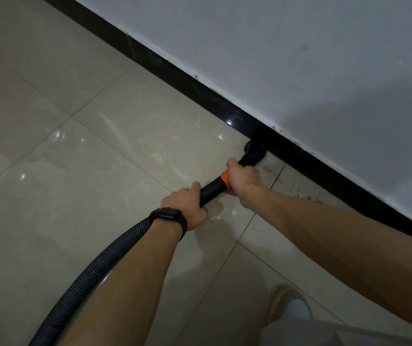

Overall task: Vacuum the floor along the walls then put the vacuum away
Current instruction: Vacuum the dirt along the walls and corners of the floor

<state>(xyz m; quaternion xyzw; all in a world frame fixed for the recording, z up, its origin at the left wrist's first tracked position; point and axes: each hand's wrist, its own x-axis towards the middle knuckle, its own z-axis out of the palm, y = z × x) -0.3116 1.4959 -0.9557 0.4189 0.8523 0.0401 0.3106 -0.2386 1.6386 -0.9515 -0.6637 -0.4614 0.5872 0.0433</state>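
Right against the black skirting board (200, 91), at the foot of the white wall (299, 58), the round brush nozzle (255, 151) is touching the tiled floor (75, 171). So the wall-edge vacuuming is the step under way. Putting the machine away is not yet begun, and the vacuum's body is lying outside the view. Both hands are clamping the black wand (212, 189). The right hand (242, 178) is wrapping its fingers round the orange collar (225, 179) nearer the skirting board. The left hand (187, 208), wearing a dark watch (171, 217) at the wrist, is gripping the wand farther from it, where the ribbed hose (95, 268) is joining on and trailing away from the skirting board. Both arms are reaching out nearly straight, with the right forearm running close alongside the skirting board. Dark specks (297, 188) are lying on the tile just beside the skirting board, on the right-arm side. They are probably dust, though the dim light is making that hard to confirm. The next move, as I judge it, is calling for sliding the nozzle along the skirting board over those specks, bristles pressed into the corner, while the left hand is feeding hose.
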